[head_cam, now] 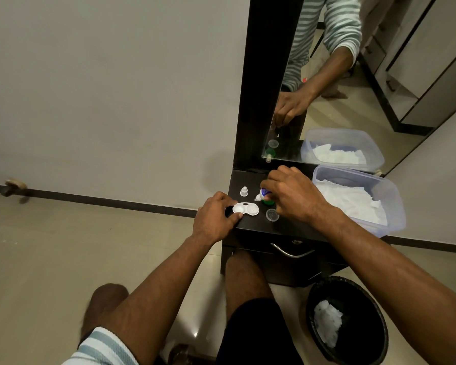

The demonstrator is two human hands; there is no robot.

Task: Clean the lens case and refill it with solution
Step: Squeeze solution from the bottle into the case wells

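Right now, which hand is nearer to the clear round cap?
Right. The right hand, holding the solution bottle, is just beside the clear cap; the left hand is across the lens case.

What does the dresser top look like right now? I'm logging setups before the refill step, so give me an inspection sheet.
Surface: dark dresser top, small, below a mirror.
Job's things: white lens case, both wells uncovered; solution bottle tilted, nozzle toward the case; bottle cap standing apart; clear lid and green lid beside the case.
Clutter: plastic tub of white tissues at the right edge.
Hands: left hand steadies the case with its fingers; right hand grips the bottle.
Cables: nothing seen.
Surroundings: black bin with used tissue on the floor; drawer handle below.
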